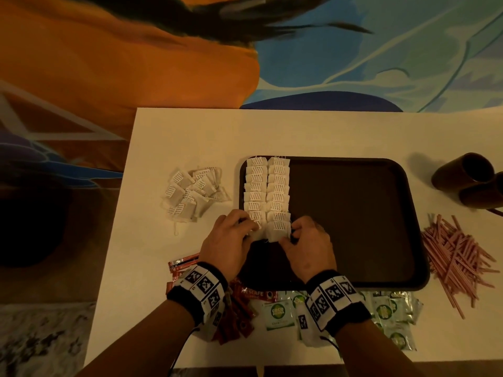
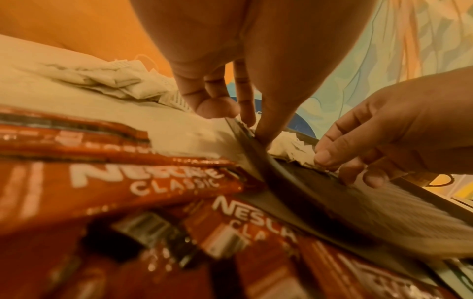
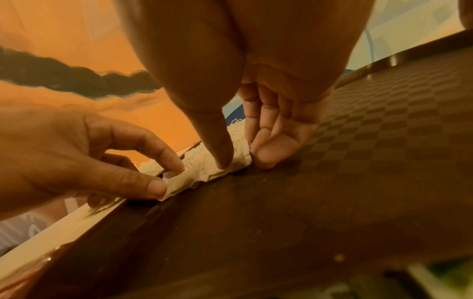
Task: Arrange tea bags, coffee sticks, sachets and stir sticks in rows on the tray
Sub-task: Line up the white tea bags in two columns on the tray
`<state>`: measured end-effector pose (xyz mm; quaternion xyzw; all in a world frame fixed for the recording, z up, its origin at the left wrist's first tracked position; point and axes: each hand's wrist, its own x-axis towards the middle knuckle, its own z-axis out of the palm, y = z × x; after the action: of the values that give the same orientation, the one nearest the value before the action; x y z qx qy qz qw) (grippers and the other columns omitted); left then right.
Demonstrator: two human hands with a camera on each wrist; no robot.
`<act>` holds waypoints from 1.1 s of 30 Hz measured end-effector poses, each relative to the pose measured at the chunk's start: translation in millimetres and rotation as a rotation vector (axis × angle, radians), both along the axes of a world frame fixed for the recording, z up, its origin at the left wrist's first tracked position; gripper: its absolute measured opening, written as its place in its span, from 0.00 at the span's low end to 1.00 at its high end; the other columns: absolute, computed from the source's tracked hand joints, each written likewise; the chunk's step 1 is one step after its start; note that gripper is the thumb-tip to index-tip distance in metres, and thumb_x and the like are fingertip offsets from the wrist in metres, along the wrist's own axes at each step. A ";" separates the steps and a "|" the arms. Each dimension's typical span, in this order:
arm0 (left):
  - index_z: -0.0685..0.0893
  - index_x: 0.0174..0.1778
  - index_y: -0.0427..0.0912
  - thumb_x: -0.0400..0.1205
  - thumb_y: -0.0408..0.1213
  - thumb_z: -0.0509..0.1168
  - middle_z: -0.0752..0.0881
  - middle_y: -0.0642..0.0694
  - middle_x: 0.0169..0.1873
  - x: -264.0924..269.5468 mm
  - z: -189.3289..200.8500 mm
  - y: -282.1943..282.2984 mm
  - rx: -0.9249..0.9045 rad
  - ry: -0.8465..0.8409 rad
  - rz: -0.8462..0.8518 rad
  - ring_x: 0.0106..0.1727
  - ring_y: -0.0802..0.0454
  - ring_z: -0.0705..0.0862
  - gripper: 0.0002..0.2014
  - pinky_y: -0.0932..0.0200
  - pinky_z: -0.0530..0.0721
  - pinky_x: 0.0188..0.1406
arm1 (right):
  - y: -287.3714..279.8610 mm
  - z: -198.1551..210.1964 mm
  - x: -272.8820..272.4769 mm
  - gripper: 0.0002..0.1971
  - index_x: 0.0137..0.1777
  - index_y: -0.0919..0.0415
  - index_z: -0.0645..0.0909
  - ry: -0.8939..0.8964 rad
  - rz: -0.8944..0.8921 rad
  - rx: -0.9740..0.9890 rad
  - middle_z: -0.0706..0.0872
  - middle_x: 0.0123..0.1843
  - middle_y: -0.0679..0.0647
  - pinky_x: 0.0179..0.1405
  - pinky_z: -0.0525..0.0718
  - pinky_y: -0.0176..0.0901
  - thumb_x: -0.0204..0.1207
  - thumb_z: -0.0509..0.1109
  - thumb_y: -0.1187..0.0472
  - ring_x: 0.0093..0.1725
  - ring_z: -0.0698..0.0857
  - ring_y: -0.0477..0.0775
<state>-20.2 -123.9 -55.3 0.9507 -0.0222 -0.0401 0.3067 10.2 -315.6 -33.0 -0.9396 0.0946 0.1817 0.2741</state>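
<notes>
A dark brown tray [image 1: 353, 213] carries two rows of overlapping white tea bags [image 1: 268, 186] along its left side. My left hand [image 1: 251, 229] pinches the nearest bag of the left row at the tray's left rim. My right hand [image 1: 290, 235] pinches the nearest tea bag [image 1: 275, 231] of the right row. In the right wrist view my right hand [image 3: 243, 161] has its thumb on that tea bag [image 3: 199, 176] and curled fingers at its right edge. The left hand [image 2: 243, 125] shows in the left wrist view over the tray [image 2: 307, 202] rim.
A pile of loose tea bags [image 1: 193, 194] lies left of the tray. Red coffee sticks [image 1: 239, 300] and green sachets [image 1: 386, 311] lie along the near table edge, under my wrists. Pink stir sticks [image 1: 457, 257] are heaped right of the tray, and dark cups [image 1: 468, 178] lie beyond them.
</notes>
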 end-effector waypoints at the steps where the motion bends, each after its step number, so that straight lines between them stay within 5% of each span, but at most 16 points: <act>1: 0.87 0.57 0.54 0.81 0.34 0.73 0.79 0.56 0.63 -0.3 0.9 -0.1 0.000 -0.006 -0.002 0.57 0.50 0.79 0.12 0.49 0.88 0.44 | 0.5 1.2 -0.8 0.19 0.62 0.51 0.78 -0.026 0.019 -0.026 0.81 0.59 0.49 0.53 0.87 0.47 0.76 0.79 0.52 0.56 0.83 0.50; 4: 0.86 0.59 0.53 0.79 0.34 0.74 0.78 0.55 0.64 -0.4 1.6 -1.4 -0.003 -0.018 -0.012 0.55 0.49 0.78 0.14 0.48 0.88 0.41 | 4.5 5.0 -2.7 0.19 0.63 0.50 0.77 -0.091 0.088 -0.048 0.77 0.62 0.51 0.57 0.87 0.50 0.76 0.79 0.53 0.61 0.80 0.53; 9: 0.85 0.65 0.53 0.80 0.35 0.73 0.78 0.55 0.65 1.7 0.2 -4.3 0.012 -0.004 -0.045 0.55 0.48 0.77 0.18 0.47 0.88 0.39 | 10.9 5.0 -2.8 0.16 0.59 0.48 0.79 -0.067 0.144 0.000 0.77 0.60 0.50 0.54 0.88 0.50 0.75 0.80 0.56 0.56 0.82 0.52; 18: 0.87 0.61 0.52 0.81 0.33 0.72 0.78 0.56 0.63 2.3 -0.6 -3.6 0.034 0.002 -0.066 0.54 0.49 0.77 0.14 0.47 0.88 0.35 | 13.3 0.0 -0.8 0.14 0.55 0.50 0.80 -0.042 0.118 0.023 0.77 0.58 0.49 0.52 0.88 0.50 0.75 0.80 0.59 0.52 0.83 0.52; 28: 0.82 0.62 0.48 0.80 0.36 0.74 0.73 0.51 0.69 -2.3 5.6 -1.3 -0.017 0.018 0.020 0.63 0.47 0.79 0.15 0.47 0.90 0.45 | 9.8 -6.6 -3.5 0.13 0.53 0.47 0.80 -0.060 0.109 0.039 0.78 0.55 0.47 0.49 0.88 0.47 0.74 0.81 0.58 0.49 0.83 0.49; 33: 0.84 0.59 0.47 0.79 0.36 0.75 0.75 0.53 0.65 -2.6 2.6 2.4 0.010 0.021 0.010 0.60 0.49 0.80 0.13 0.47 0.90 0.45 | 10.2 -9.8 -3.8 0.13 0.52 0.47 0.81 -0.049 0.108 0.046 0.78 0.56 0.47 0.51 0.88 0.49 0.74 0.81 0.58 0.50 0.82 0.49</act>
<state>-22.8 -121.5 -52.7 0.9518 -0.0140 -0.0484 0.3025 6.5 -305.4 -42.8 -0.9410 0.0325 0.1752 0.2876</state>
